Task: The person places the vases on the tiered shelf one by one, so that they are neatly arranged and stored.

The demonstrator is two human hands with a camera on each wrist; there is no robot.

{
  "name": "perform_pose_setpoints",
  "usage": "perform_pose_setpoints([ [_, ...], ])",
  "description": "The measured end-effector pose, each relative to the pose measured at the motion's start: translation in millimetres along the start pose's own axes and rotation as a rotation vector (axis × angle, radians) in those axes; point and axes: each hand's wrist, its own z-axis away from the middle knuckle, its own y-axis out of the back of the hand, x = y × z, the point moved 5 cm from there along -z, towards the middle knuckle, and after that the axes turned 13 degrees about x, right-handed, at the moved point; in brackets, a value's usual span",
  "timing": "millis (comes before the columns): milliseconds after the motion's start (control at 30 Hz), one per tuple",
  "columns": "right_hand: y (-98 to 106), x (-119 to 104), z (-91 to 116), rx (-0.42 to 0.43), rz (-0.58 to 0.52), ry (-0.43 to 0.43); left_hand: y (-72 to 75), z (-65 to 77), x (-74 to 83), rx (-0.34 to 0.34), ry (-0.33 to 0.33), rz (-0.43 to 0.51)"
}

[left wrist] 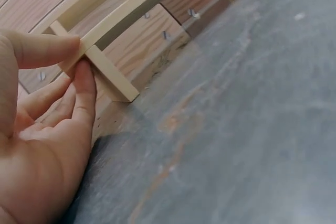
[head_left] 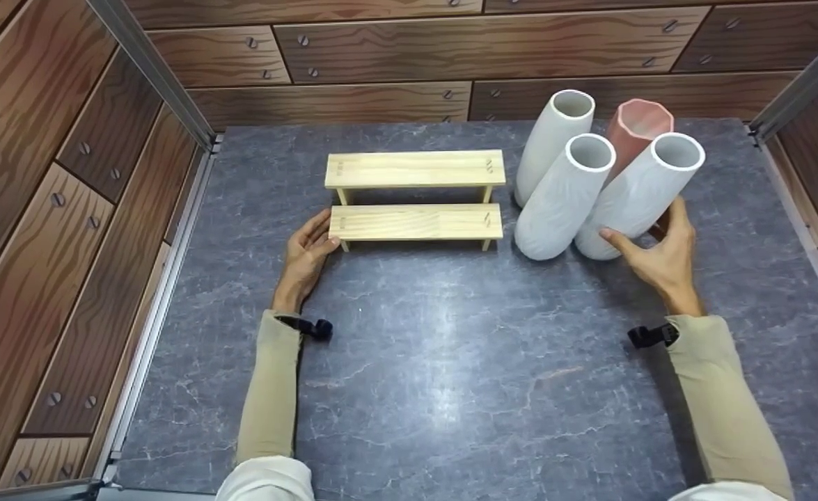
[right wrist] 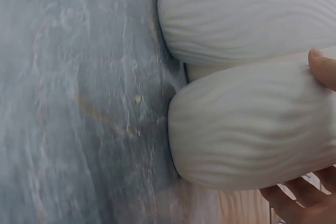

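Note:
A pale two-tier wooden stand (head_left: pixel 415 223) is on the dark marbled surface. My left hand (head_left: pixel 303 259) pinches the left end of its lower step; in the left wrist view the thumb lies on the corner and a fingertip meets the leg (left wrist: pixel 113 77). My right hand (head_left: pixel 666 261) grips the front-right white vase (head_left: pixel 642 195) low on its side, thumb and fingers on opposite sides. That vase's ribbed wall (right wrist: pixel 252 124) fills much of the right wrist view. Close by stand a front-left white vase (head_left: pixel 565 198), a back white vase (head_left: pixel 555 139) and a faceted pink vase (head_left: pixel 621 142), partly hidden.
Wood-patterned panels (head_left: pixel 485 49) wall the back, and similar ones (head_left: pixel 67 243) the left side. Metal rails (head_left: pixel 161 313) edge the marbled surface (head_left: pixel 450 362). The vases stand close together, right of the stand.

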Motion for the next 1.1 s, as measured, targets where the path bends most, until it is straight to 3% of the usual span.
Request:
perform_pose_setpoints([
  [267,1,1,1,0.048,0.014,0.003,3.1,-2.2,-3.4,-0.038,0.057,0.007],
  [567,9,-9,8,0.068,0.023,0.014,4.6,-1.3,-3.2,-0.028,0.054,-0.018],
  [1100,24,-35,23,0.033,0.004,0.04,4.6,-1.8,-3.9,-0.027,0.046,0.004],
])
